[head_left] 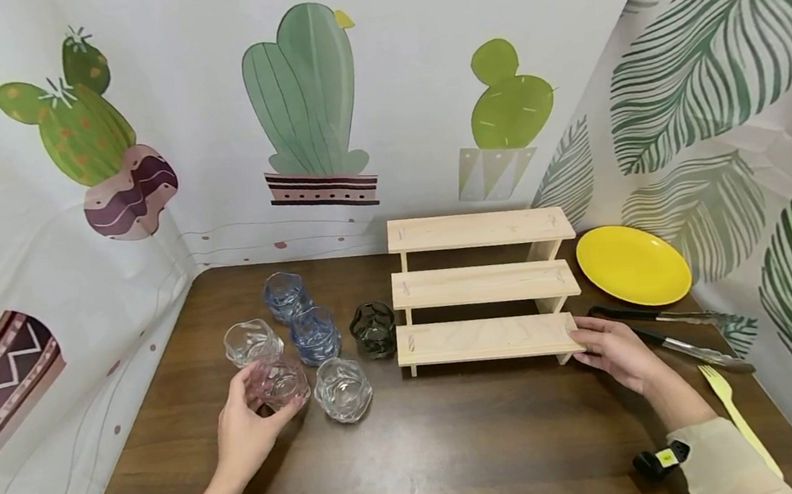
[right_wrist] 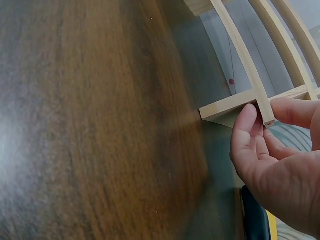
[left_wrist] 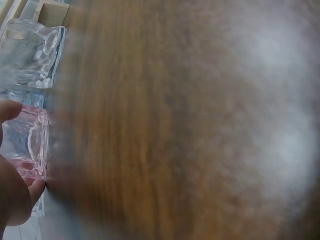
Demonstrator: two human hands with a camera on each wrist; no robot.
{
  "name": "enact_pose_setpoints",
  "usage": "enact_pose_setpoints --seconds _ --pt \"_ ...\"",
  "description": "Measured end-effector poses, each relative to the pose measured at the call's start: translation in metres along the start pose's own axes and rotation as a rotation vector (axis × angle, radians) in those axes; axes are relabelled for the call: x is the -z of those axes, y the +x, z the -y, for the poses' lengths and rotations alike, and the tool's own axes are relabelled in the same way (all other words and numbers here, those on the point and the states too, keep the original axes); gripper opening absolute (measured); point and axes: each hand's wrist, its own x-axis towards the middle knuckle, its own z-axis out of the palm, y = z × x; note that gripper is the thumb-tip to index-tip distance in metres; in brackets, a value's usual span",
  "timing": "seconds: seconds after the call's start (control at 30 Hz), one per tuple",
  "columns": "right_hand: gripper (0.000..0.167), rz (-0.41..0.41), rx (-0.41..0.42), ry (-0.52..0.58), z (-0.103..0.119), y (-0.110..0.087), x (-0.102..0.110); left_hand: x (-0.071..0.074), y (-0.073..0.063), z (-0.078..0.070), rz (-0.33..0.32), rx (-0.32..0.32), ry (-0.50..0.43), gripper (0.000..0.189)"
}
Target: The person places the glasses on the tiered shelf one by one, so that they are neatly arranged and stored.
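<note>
My left hand [head_left: 249, 430] grips a pink glass [head_left: 281, 383] between thumb and fingers at the table's left side. In the left wrist view the same pink glass [left_wrist: 30, 142] appears low, near the wood. My right hand [head_left: 620, 351] pinches the right end of the lowest board on a three-step wooden shelf [head_left: 489, 338]. Seen from the right wrist, thumb and fingers lie on either side of that board's end [right_wrist: 267, 117]. Close about the pink glass stand a clear glass [head_left: 254, 343], another clear glass [head_left: 344, 391] and a blue glass [head_left: 316, 337].
A second blue glass [head_left: 285, 295] stands farther back, and a dark glass [head_left: 373, 332] stands beside the shelf's left end. To the right lie a yellow plate [head_left: 633, 266], metal tongs [head_left: 682, 339] with black handles and a yellow-green fork [head_left: 739, 419]. Printed cloth walls enclose the table.
</note>
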Motion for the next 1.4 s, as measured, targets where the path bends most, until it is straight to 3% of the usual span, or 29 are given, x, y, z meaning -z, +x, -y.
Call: enact_pose_setpoints --seconds 0.33,0.7,0.9,1.13,1.4 --pt "0.072 0.009 -0.004 0.011 -0.001 -0.001 0.001 -0.008 0.001 -0.003 -0.062 0.040 0.013 0.092" --pt "0.072 0.009 -0.001 0.018 -0.003 0.001 0.001 -0.007 0.001 -0.002 -0.103 -0.016 0.016 0.087" --pt "0.072 0.011 0.001 0.015 -0.003 0.001 0.001 -0.004 0.001 -0.006 -0.103 0.002 0.019 0.087" --pt "0.072 0.013 0.002 0.027 -0.003 0.001 0.001 0.005 0.006 -0.023 -0.133 -0.023 -0.021 0.086" --pt "0.073 0.014 -0.004 0.024 -0.002 0.002 0.002 0.022 0.021 -0.065 -0.129 -0.065 0.003 0.087"
